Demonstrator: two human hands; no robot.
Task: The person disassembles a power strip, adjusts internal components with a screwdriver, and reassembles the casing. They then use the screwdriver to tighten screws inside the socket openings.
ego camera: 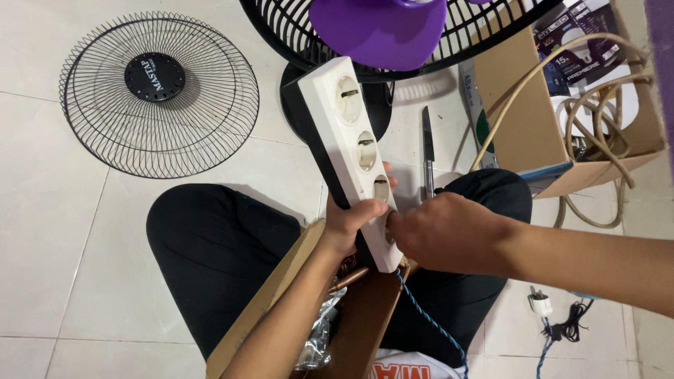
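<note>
In the head view, a white power strip (354, 154) with a black underside runs from upper centre down to the middle of the frame, tilted, its round sockets facing up. The left hand (349, 223), coming up from the bottom centre, has its fingers wrapped around the strip's lower part, thumb across the white face. The right hand (444, 231), reaching in from the right edge, has its fingers curled together at the strip's lowest socket; whether they pinch anything there cannot be told. A twisted blue cord (430, 319) leaves the strip's lower end and runs to the bottom edge.

At the upper right, an open cardboard box (523, 112) holds coiled beige cable (597, 105) and small dark printed packages (579, 35) with pictures of bulbs. A round black label sits at the hub of the wire fan grille (158, 95) lying on the floor tiles (42, 210) at the upper left. Along the top edge stands a black fan guard with a purple blade (382, 28), close above the strip's upper end. A knife (427, 151) lies just right of the strip. A white plug (540, 303) lies at the lower right. Brown boards (365, 316) rest across the person's dark-trousered lap beneath the hands.
</note>
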